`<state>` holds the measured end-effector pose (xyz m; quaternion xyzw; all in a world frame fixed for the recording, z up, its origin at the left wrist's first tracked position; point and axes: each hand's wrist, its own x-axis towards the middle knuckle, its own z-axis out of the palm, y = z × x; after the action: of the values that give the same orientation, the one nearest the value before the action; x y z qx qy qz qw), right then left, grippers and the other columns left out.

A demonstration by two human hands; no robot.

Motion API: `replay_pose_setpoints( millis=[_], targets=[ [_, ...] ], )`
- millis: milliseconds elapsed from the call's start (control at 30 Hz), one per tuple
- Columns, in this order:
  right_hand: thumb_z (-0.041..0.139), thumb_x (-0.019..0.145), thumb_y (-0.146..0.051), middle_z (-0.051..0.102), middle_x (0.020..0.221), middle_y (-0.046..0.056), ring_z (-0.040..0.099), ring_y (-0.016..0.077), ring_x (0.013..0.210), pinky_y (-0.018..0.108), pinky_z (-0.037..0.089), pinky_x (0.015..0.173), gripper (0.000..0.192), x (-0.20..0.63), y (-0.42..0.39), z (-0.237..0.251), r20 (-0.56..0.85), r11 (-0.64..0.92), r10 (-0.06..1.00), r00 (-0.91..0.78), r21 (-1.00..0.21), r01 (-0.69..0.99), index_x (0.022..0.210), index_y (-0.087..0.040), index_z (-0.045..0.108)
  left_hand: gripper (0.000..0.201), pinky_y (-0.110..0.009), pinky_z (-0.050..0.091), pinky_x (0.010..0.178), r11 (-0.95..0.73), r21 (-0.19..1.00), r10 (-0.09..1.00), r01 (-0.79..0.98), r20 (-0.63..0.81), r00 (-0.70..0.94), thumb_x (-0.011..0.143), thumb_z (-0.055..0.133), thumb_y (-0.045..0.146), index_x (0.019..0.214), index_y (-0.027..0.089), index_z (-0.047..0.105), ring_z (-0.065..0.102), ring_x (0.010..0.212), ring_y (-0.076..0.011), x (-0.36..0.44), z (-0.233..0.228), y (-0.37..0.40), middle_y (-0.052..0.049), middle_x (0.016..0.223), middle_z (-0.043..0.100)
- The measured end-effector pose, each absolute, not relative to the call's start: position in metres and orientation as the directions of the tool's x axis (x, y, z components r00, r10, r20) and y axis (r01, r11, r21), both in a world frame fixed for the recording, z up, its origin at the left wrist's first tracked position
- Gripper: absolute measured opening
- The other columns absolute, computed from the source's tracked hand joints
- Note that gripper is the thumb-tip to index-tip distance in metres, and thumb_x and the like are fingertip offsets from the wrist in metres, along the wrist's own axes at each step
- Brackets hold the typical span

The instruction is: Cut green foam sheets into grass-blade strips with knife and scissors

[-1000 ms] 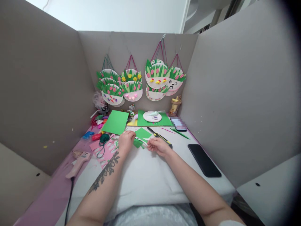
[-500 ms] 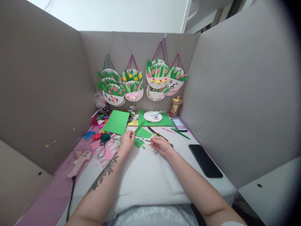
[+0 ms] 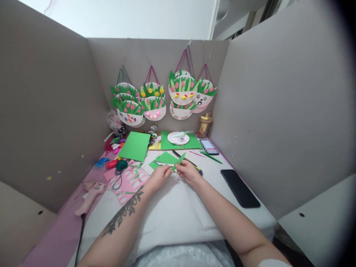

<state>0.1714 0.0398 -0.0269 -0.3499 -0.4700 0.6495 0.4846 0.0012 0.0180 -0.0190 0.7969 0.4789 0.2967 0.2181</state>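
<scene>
Over the middle of the table, my left hand (image 3: 161,176) pinches the lower end of a pointed green paper leaf (image 3: 180,159). The fingers of my right hand (image 3: 188,172) are closed on the leaf's right side, close to my left fingertips. Beneath both hands are white-handled scissors (image 3: 178,175), their handles partly covered by my fingers. The blades point left across a cut piece of green paper (image 3: 166,158). A black and yellow utility knife (image 3: 199,171) lies just beyond my right hand, partly hidden by it.
Pink paper with cut-out holes (image 3: 130,178), green yarn (image 3: 121,165) and a pink glue gun (image 3: 90,198) lie left. Green sheets (image 3: 135,145) and a paper plate (image 3: 178,138) are behind. A black phone (image 3: 240,188) lies right. Decorated plate baskets (image 3: 182,89) hang on the back panel.
My left hand has moved right with the paper leaf, meeting my right hand. My right hand has moved off the scissors' handle and now grips the leaf too. The view has shifted slightly.
</scene>
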Motion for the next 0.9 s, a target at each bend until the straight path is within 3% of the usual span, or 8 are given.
replay_pose_setpoints(
  millis=[333, 667, 900],
  targets=[
    [0.08, 0.054, -0.041, 0.048, 0.047, -0.007, 0.036, 0.0052, 0.04, 0.021, 0.024, 0.042, 0.037, 0.162, 0.039, -0.035, 0.013, -0.071, 0.958, -0.286, -0.956, -0.283, 0.064, -0.018, 0.054, 0.023, -0.024, 0.031, 0.06, -0.458, 0.681, 0.888, 0.571, 0.326, 0.324, 0.087, 0.043, 0.032, 0.073, 0.017, 0.053, 0.046, 0.063, -0.0129, 0.007, -0.023, 0.015, 0.0, 0.067, 0.054],
    [0.075, 0.056, -0.038, 0.048, 0.045, -0.006, 0.038, 0.0079, 0.043, 0.022, 0.026, 0.042, 0.033, 0.182, 0.058, -0.031, 0.042, 0.049, 0.999, 0.027, -0.944, -0.325, 0.056, -0.02, 0.047, 0.026, -0.023, 0.029, 0.056, -0.353, 0.738, 0.933, 0.574, 0.238, 0.268, 0.082, 0.045, 0.032, 0.061, 0.018, 0.047, 0.043, 0.058, -0.012, -0.005, -0.01, 0.022, 0.003, 0.056, 0.047],
    [0.071, 0.059, -0.034, 0.057, 0.053, -0.003, 0.049, 0.0108, 0.047, 0.021, 0.032, 0.042, 0.023, 0.193, 0.063, -0.028, 0.086, 0.098, 0.995, 0.058, -0.958, -0.269, 0.068, -0.02, 0.055, 0.023, -0.024, 0.03, 0.056, -0.34, 0.729, 0.937, 0.595, 0.21, 0.278, 0.08, 0.043, 0.029, 0.06, 0.018, 0.048, 0.043, 0.058, -0.0124, -0.008, -0.006, 0.02, 0.003, 0.055, 0.047]
  ],
)
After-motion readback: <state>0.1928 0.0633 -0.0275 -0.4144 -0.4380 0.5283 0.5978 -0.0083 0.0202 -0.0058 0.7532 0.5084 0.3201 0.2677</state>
